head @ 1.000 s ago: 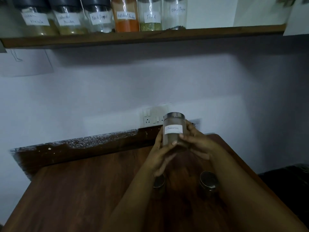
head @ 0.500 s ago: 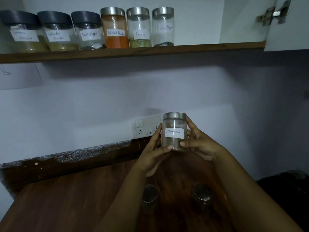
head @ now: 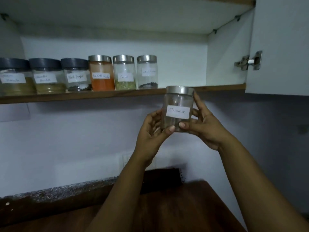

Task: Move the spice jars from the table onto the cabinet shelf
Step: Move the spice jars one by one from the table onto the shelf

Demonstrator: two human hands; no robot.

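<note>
Dim cabinet shelf (head: 117, 95) carries six jars; our left hand (head: 150, 131) and right hand (head: 205, 128) clasp the cinnamon jar (head: 178, 109) just below its front edge, seemingly upright. We lift clear, then set it beside the black pepper jar (head: 147, 72).

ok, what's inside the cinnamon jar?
The cinnamon jar looks mostly clear and near empty. Both hands, left and right, plus its label cover the lower part, so any contents there can't be seen.

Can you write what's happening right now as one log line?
step: lifting | object: cinnamon jar | held by: left hand, right hand | position: just below shelf edge | placed: no
</note>
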